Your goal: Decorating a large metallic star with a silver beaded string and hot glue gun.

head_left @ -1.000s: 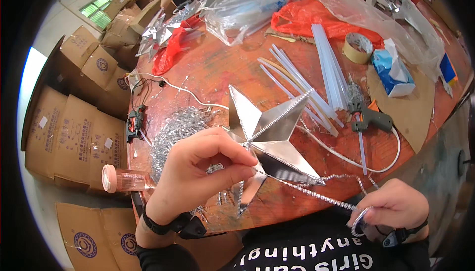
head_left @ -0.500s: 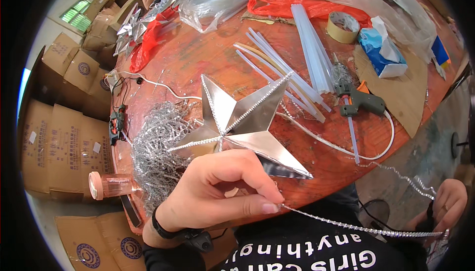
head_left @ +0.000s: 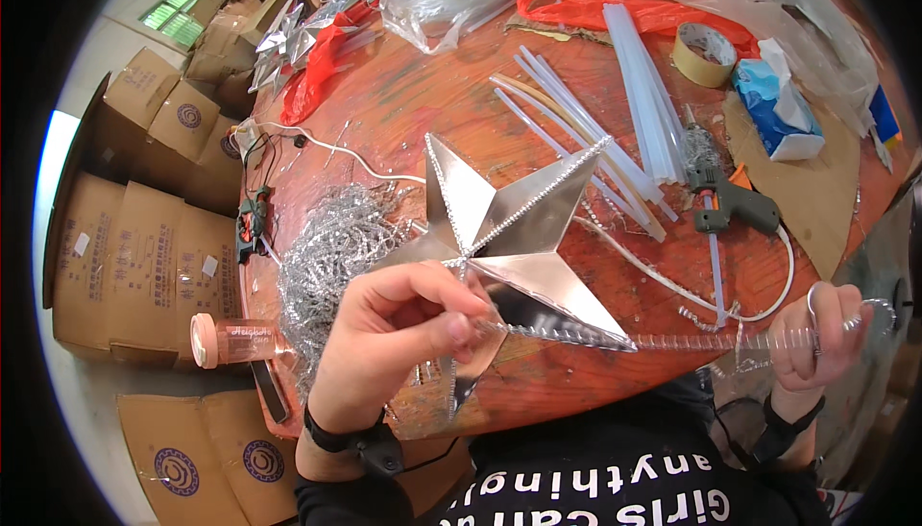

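Note:
A shiny silver five-pointed star (head_left: 538, 209) lies on the table, with beaded silver trim along some of its ridges. My left hand (head_left: 399, 334) pinches one end of a strand of silver trim (head_left: 711, 342) just in front of the star's middle. The strand is stretched along the star's lower right point and blurred by motion. Its other end runs into my right hand (head_left: 812, 339), whose fingers are closed round it at the far right. A thin shiny loop shows at those fingers; I cannot tell what it is. Left of the star lies a tangled heap of silver trim (head_left: 336, 257).
A glue gun (head_left: 735, 204) with a white cord lies at the right, near clear glue sticks (head_left: 643, 94), a tape roll (head_left: 704, 53) and a tissue pack (head_left: 778, 108). A pinkish jar (head_left: 230, 341) is at the left edge. Cardboard boxes (head_left: 144, 267) stand beyond.
Both hands have come up toward the star, my right one also inward from the right edge. The strand has risen from over my lap to the star's lower right point.

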A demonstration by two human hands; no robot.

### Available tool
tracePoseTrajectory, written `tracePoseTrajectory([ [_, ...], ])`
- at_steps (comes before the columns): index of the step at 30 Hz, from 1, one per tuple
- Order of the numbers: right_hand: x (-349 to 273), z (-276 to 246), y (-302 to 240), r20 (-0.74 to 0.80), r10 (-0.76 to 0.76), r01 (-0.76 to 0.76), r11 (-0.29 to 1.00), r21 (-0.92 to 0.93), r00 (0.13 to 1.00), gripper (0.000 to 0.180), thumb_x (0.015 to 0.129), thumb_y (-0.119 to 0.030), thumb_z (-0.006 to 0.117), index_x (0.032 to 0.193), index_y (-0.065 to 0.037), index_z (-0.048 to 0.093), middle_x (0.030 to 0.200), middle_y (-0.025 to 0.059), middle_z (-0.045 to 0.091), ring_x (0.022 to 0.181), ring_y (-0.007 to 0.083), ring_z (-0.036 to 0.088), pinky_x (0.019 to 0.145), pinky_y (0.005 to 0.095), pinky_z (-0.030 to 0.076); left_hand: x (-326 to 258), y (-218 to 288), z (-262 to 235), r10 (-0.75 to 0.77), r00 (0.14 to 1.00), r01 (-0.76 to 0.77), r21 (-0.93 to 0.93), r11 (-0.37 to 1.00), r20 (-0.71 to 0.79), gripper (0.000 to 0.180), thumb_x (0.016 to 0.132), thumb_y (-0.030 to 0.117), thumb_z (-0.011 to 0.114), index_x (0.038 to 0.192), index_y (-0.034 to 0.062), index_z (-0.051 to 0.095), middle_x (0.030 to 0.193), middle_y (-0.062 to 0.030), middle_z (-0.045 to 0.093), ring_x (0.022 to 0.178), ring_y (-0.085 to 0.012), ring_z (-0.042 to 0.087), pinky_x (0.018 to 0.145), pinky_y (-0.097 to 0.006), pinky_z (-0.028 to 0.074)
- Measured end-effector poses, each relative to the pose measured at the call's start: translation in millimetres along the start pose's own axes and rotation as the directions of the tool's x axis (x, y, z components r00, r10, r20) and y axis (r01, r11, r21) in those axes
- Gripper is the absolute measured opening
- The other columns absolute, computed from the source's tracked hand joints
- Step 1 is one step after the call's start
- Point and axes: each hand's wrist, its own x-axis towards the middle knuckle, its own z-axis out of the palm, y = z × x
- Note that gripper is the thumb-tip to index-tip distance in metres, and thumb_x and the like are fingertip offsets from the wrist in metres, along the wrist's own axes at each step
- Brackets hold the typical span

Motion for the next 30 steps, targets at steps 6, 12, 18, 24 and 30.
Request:
tracePoseTrajectory([
  [6, 31, 7, 10, -0.089, 0.112, -0.140, 0.896, -0.422, 0.990, 0.042, 0.100, -0.051, 0.055, 0.104, -0.009, 0.050, 0.055, 0.0009, 0.049, 0.039, 0.0077, 0.032, 0.043, 0.0254, 0.027, -5, 0, 11, 0.030, 0.997, -0.019, 0.142, 0.990, -0.075, 0.015, 0.093, -0.005, 0.069, 0.108, -0.0040, 0.071, 0.099, -0.0102, 0.068, 0.089, -0.0141, 0.066, 0.078, -0.027, 0.054],
  [12, 48, 35, 13, -0.177, 0.280, -0.231, 0.174, -0.957, 0.944, 0.062, 0.064, -0.018, 0.095, 0.119, -0.008, 0.067, 0.061, -0.0028, 0.045, 0.052, 0.0092, 0.043, 0.049, 0.0297, 0.029, -6, -3, 11, 0.263, 0.962, -0.181, 0.550, 0.815, -0.073, 0.018, 0.087, -0.004, 0.076, 0.104, -0.0017, 0.073, 0.097, -0.0095, 0.071, 0.090, -0.0152, 0.068, 0.078, -0.027, 0.054],
  [18, 56, 39, 24, 0.035, 0.307, 0.060, -0.072, -0.996, 0.951, 0.026, 0.061, -0.010, 0.089, 0.081, -0.008, 0.072, 0.065, 0.0035, 0.050, 0.056, 0.0210, 0.053, 0.051, 0.0334, 0.037, -2, -6, 1, 0.330, 0.944, -0.267, 0.630, 0.729, 0.018, 0.023, 0.078, 0.004, 0.084, 0.099, 0.0023, 0.075, 0.090, -0.0089, 0.075, 0.079, -0.0185, 0.070, 0.073, -0.029, 0.054],
  [24, 54, 36, 20, -0.001, 0.440, -0.091, 0.183, -0.979, 0.898, 0.027, 0.064, -0.012, 0.089, 0.077, -0.005, 0.067, 0.077, 0.0064, 0.054, 0.062, 0.0196, 0.054, 0.055, 0.0309, 0.039, 2, -8, -2, 0.404, 0.912, -0.319, 0.753, 0.576, 0.078, 0.020, 0.079, 0.010, 0.085, 0.093, 0.0023, 0.073, 0.086, -0.0088, 0.073, 0.077, -0.0200, 0.070, 0.070, -0.031, 0.054],
  [30, 57, 39, 15, 0.011, 0.562, -0.184, 0.290, -0.939, 0.827, 0.019, 0.075, -0.013, 0.082, 0.076, -0.003, 0.065, 0.080, 0.0085, 0.058, 0.069, 0.0211, 0.059, 0.058, 0.0323, 0.043, 2, -9, 5, 0.377, 0.926, -0.250, 0.761, 0.599, 0.008, 0.013, 0.088, 0.009, 0.078, 0.084, 0.0007, 0.068, 0.079, -0.0080, 0.067, 0.072, -0.0208, 0.067, 0.068, -0.030, 0.053],
])
